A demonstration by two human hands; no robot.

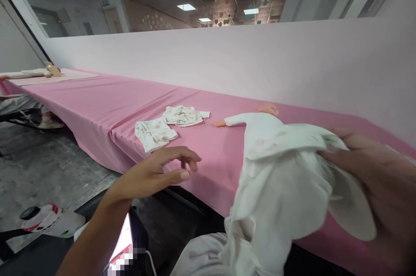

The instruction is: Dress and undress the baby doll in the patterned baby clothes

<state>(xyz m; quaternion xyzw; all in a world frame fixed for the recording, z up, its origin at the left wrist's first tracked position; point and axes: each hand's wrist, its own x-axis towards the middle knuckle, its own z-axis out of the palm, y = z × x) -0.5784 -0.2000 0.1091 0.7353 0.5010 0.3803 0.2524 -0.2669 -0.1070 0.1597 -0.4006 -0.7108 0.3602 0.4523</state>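
My right hand (373, 172) grips a white baby garment (286, 198) with small printed patches. The cloth hangs loosely over the table edge and my lap. Above the pink cloth's front edge, my left hand (159, 170) is open, thumb and fingers apart, with nothing in it. Behind the garment a baby doll (260, 126) in white lies on the table, one small hand stretched to the left; much of it is hidden. Two more white printed baby clothes, one folded piece (155, 134) and one bunched piece (183, 115), lie beyond my left hand.
The long pink-covered table (97, 98) runs along a white wall (211, 59) below a window. Another doll (52, 70) lies at its far left end, near a seated person's legs (26, 105). Lower left are a bottle (52, 219) and a lit phone (121, 241).
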